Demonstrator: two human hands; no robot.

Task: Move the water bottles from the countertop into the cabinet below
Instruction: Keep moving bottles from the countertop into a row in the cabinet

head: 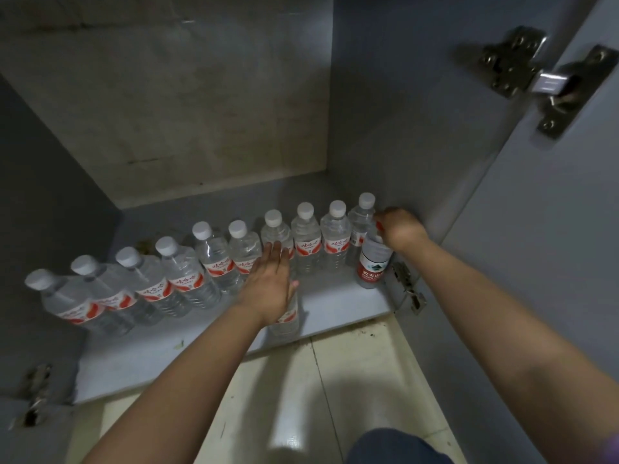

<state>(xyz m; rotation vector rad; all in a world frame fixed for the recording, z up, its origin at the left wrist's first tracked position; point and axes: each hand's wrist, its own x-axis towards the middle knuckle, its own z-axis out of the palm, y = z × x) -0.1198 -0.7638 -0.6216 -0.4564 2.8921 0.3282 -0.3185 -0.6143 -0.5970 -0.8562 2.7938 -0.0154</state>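
Below the countertop, we look into the open cabinet [335,306], its grey floor bare at the near edge. Ten white-capped water bottles [214,259] stand upright in a row running from near left to far right. At the far right, our right hand [400,231] curls its fingers over the top of a red-labelled bottle [373,266], which stands just in front of the row's last bottle, beside the side wall. Nearer us, our left hand [269,286] lies with fingers straight and flat over one more bottle [288,318] near the floor's front edge, touching rather than gripping it. We judge this near bottle likeliest to tip outward, should the flat hand nudge it; either hand could also topple the row.
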